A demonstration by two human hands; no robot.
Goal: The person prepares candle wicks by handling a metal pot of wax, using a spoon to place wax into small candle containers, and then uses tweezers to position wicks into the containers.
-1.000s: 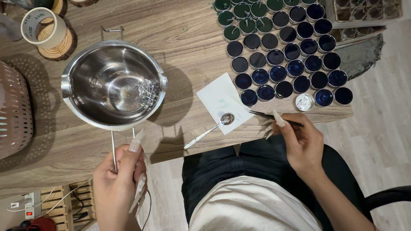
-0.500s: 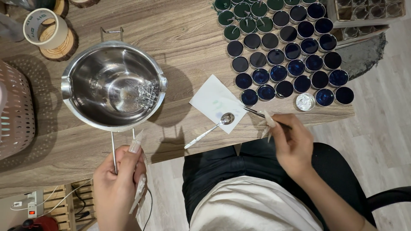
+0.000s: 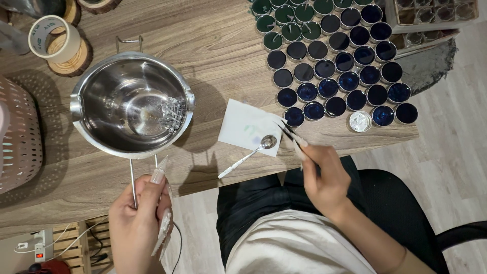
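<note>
A shiny steel pot point(image 3: 133, 104) stands upright on the wooden table, left of centre, its twin wire handle point(image 3: 134, 177) running toward the near edge, where the left hand point(image 3: 138, 223) grips it. Thin dark tweezers point(image 3: 288, 133), pinched in the right hand point(image 3: 324, 177), slant up and left, tips over the near right corner of a white paper point(image 3: 246, 124), just beside a spoon point(image 3: 248, 156)

Tape roll point(image 3: 50, 38) on wood slice point(image 3: 68, 63), pink basket point(image 3: 18, 134) — far left.
</note>
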